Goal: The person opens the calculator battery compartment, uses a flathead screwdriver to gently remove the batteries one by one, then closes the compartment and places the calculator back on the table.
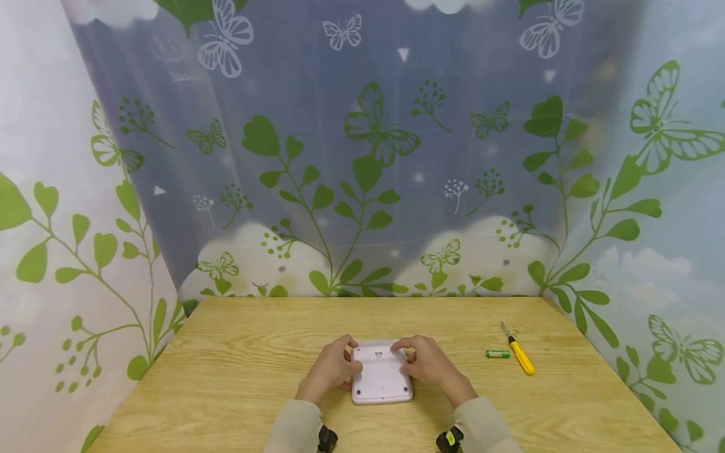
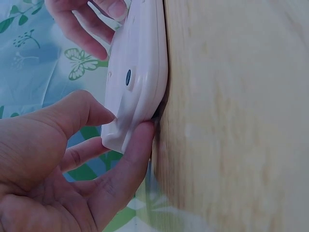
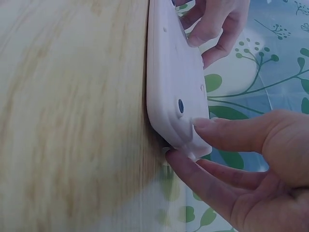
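A pale pink calculator point(image 1: 382, 381) lies face down on the table, its back with dark round feet turned up. My left hand point(image 1: 330, 366) grips its left edge, the thumb on the back and the fingers at the side. In the left wrist view, a fingertip of the left hand point(image 2: 91, 164) reaches the calculator's lower edge, close to the table. My right hand point(image 1: 432, 363) holds the right edge near the far corner. The right wrist view shows that thumb point(image 3: 212, 129) on the back, with the other fingers around the edge.
On the wooden table point(image 1: 238, 352), to the right, lie a green battery point(image 1: 498, 354) and a screwdriver point(image 1: 522, 357) with a yellow handle. A curtain point(image 1: 453, 157) printed with leaves and butterflies hangs behind the table's far edge and along both sides.
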A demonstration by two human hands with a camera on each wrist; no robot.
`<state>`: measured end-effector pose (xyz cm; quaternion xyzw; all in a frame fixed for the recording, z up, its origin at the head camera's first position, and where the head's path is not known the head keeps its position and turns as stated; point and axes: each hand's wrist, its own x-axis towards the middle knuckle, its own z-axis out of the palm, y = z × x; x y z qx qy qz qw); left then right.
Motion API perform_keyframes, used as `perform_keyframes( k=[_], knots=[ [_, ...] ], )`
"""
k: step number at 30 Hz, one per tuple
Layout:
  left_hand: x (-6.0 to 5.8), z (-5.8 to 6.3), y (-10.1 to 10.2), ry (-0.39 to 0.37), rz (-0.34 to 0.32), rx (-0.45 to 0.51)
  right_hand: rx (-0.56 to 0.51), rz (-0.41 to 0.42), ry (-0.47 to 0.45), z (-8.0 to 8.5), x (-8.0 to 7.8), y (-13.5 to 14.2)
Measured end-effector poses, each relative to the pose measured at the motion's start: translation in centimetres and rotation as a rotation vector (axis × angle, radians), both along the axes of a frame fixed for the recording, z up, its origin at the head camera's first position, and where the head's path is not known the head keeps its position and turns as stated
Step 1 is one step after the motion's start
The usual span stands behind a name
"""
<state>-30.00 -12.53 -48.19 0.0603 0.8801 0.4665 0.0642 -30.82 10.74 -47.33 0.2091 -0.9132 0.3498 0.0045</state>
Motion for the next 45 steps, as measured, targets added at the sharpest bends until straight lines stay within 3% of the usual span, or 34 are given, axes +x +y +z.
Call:
perform_keyframes(
  k=[28,45],
  knots=[
    [0.05,0.37,-0.42,-0.016,0.008,0.032,-0.002,-0.028,-0.004,0.09,0.26,-0.28],
    [0.32,0.87,-0.35,-0.137,0.046,-0.029,-0.013,-0.027,-0.009,-0.08,0.28,-0.07]
  ],
)
